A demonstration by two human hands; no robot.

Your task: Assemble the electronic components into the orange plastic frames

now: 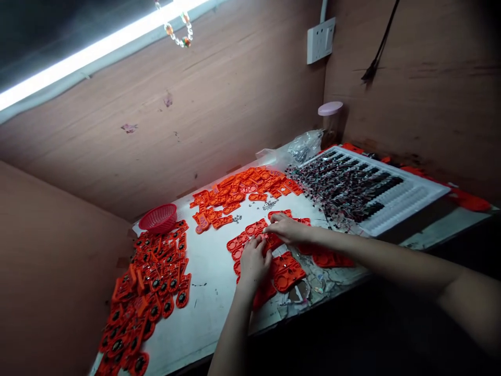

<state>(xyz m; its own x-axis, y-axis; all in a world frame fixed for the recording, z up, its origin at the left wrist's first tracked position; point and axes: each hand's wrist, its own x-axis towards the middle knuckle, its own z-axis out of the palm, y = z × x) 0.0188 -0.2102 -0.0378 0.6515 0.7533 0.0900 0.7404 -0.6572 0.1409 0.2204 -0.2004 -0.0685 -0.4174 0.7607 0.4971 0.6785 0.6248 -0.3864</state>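
Note:
Rows of orange plastic casings (288,271) with round recesses lie side by side near the front of the white table. My left hand (253,260) rests on the left rows, its fingers bent and somewhat apart over the casings. Just to its right, my right hand (287,230) reaches in from the right with thumb and fingertips drawn together at a casing. Whatever sits in that pinch is too small to make out. Beyond the hands are small metal parts (270,205) in a loose scatter.
Behind lies a heap of orange casings (250,183). Casings with black round parts (156,284) cover the left side, near a red basket (158,218). On the right, a white tray (420,190) carries wired black parts (348,183). A clear plastic bag (305,146) and lidded jar (331,125) stand behind.

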